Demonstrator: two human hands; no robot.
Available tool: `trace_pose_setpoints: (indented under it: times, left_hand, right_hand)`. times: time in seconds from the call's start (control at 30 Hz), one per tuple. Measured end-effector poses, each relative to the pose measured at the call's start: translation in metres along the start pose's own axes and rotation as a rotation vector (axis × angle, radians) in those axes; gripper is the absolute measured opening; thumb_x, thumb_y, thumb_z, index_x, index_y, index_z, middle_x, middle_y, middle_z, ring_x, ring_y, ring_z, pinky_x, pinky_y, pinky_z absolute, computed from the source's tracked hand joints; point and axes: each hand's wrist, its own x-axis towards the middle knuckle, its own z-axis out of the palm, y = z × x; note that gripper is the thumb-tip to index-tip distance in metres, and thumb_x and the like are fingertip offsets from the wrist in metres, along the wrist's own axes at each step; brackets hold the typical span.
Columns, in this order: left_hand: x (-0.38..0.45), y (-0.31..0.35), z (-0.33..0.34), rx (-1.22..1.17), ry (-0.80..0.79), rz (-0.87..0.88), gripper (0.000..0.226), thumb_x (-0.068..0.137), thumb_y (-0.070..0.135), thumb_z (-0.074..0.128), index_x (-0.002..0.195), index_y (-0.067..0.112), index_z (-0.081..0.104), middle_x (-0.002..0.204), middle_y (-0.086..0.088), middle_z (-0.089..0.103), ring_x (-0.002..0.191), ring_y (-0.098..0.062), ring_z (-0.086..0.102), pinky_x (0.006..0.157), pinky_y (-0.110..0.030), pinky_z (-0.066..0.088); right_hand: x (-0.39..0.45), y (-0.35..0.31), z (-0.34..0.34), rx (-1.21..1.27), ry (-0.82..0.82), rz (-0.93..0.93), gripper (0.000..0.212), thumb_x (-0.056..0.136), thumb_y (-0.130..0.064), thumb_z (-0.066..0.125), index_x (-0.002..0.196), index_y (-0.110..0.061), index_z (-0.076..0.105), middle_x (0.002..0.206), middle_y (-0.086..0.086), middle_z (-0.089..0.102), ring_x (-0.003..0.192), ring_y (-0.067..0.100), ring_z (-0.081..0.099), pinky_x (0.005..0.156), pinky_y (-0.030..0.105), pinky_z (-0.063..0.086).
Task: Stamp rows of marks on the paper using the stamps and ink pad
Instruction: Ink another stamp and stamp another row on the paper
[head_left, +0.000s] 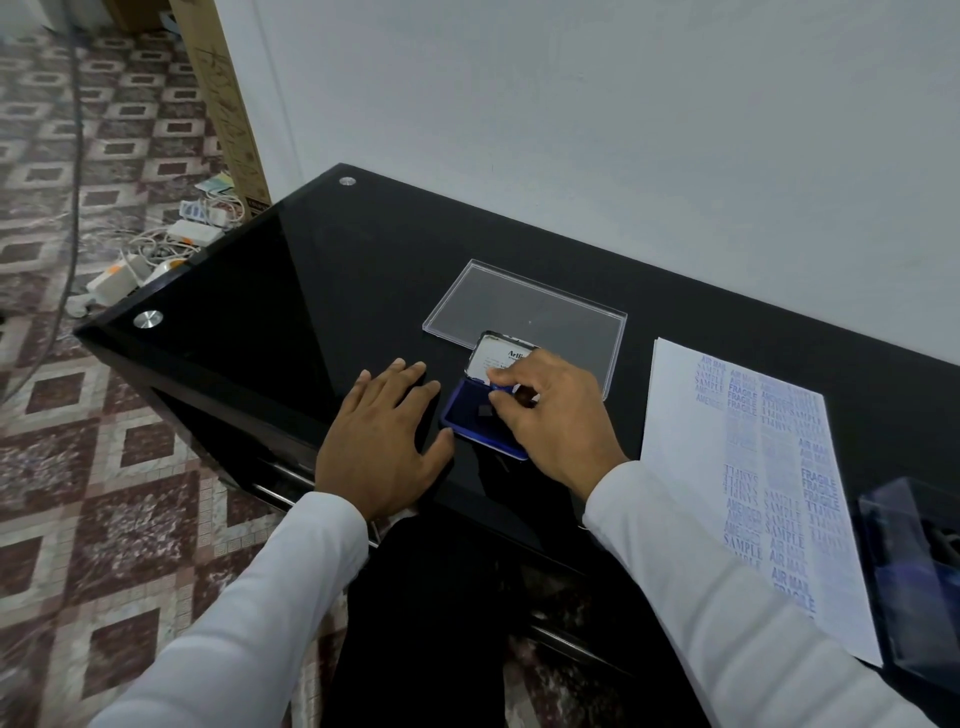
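Blue ink pad (475, 422) lies open on the black glass desk (311, 291) as the right hand (550, 415) pinches what seems a small stamp (506, 389) onto it; press evenly, left hand (382, 441) flat alongside, paper (691, 441) rightward.

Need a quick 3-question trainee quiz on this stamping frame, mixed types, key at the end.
1. True or false: the left hand lies flat on the black table, holding nothing.
2. Multiple choice: the right hand pinches a small stamp over which thing? A) the paper B) the open blue ink pad C) the clear plastic lid
3. Fill in: the paper lies to the ____ of the ink pad, from the person's view.

Key: 1 true; 2 B; 3 right.
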Motion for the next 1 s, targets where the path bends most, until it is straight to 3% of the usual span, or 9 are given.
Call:
trace_pose_setpoints:
  times: [0.2, 0.3, 0.43, 0.6, 0.67, 0.83, 1.0]
  left_hand:
    - [-0.0012, 0.0002, -0.0001, -0.007, 0.015, 0.001, 0.073, 0.088, 0.066, 0.027, 0.146, 0.028, 0.048, 0.159, 0.003, 0.037, 0.151, -0.016, 0.023, 0.126, -0.043, 0.012]
    - [-0.0004, -0.0001, 0.0004, -0.005, 0.012, 0.001, 0.073, 0.088, 0.067, 0.027, 0.146, 0.028, 0.048, 0.159, 0.003, 0.037, 0.151, -0.016, 0.023, 0.125, -0.044, 0.013]
    - [0.0015, -0.0013, 0.0025, 0.014, -0.010, -0.005, 0.074, 0.088, 0.069, 0.026, 0.148, 0.030, 0.044, 0.161, 0.004, 0.033, 0.152, -0.016, 0.020, 0.125, -0.042, 0.009]
    - [0.0009, -0.0014, 0.0020, 0.008, -0.004, 0.000, 0.072, 0.089, 0.067, 0.029, 0.148, 0.030, 0.045, 0.161, 0.004, 0.034, 0.152, -0.016, 0.021, 0.125, -0.042, 0.008]
    - [0.0007, -0.0010, 0.0020, 0.005, 0.001, 0.001, 0.072, 0.089, 0.067, 0.028, 0.147, 0.029, 0.046, 0.160, 0.003, 0.035, 0.152, -0.016, 0.022, 0.125, -0.042, 0.010]
    - [-0.0005, -0.0011, 0.0014, -0.003, 0.010, 0.003, 0.071, 0.089, 0.066, 0.029, 0.147, 0.028, 0.047, 0.160, 0.003, 0.036, 0.151, -0.016, 0.022, 0.125, -0.042, 0.010]
    - [0.0001, -0.0001, 0.0005, -0.005, 0.002, -0.002, 0.073, 0.088, 0.067, 0.026, 0.147, 0.029, 0.046, 0.161, 0.003, 0.035, 0.152, -0.016, 0.021, 0.126, -0.043, 0.011]
  right_hand:
    - [-0.0004, 0.0019, 0.0032, -0.005, 0.021, 0.002, 0.027, 0.092, -0.021, 0.068, 0.119, -0.018, 0.072, 0.114, -0.001, 0.070, 0.105, 0.012, 0.063, 0.097, 0.031, 0.051]
    - [-0.0009, 0.0017, 0.0014, 0.005, 0.010, 0.005, 0.026, 0.090, -0.020, 0.071, 0.115, -0.017, 0.073, 0.112, -0.001, 0.070, 0.099, 0.009, 0.062, 0.093, 0.024, 0.051]
    - [-0.0023, 0.0016, -0.0002, 0.030, -0.020, 0.031, 0.019, 0.086, -0.019, 0.075, 0.105, -0.015, 0.074, 0.107, -0.003, 0.068, 0.089, 0.006, 0.060, 0.077, 0.006, 0.044]
    - [-0.0029, 0.0008, 0.0013, 0.034, -0.006, 0.023, 0.018, 0.086, -0.018, 0.074, 0.103, -0.015, 0.074, 0.103, -0.003, 0.067, 0.085, 0.006, 0.059, 0.073, 0.005, 0.042]
    - [-0.0019, 0.0018, 0.0017, 0.027, 0.003, 0.009, 0.020, 0.088, -0.018, 0.072, 0.108, -0.015, 0.074, 0.105, -0.003, 0.068, 0.088, 0.005, 0.059, 0.078, 0.008, 0.045]
    - [-0.0016, 0.0060, 0.0056, 0.021, 0.041, -0.016, 0.027, 0.092, -0.020, 0.069, 0.118, -0.016, 0.073, 0.111, -0.003, 0.071, 0.099, 0.010, 0.063, 0.093, 0.031, 0.053]
    - [-0.0044, 0.0043, 0.0027, 0.040, 0.041, -0.012, 0.022, 0.088, -0.019, 0.073, 0.110, -0.016, 0.075, 0.105, -0.004, 0.071, 0.094, 0.009, 0.063, 0.089, 0.025, 0.053]
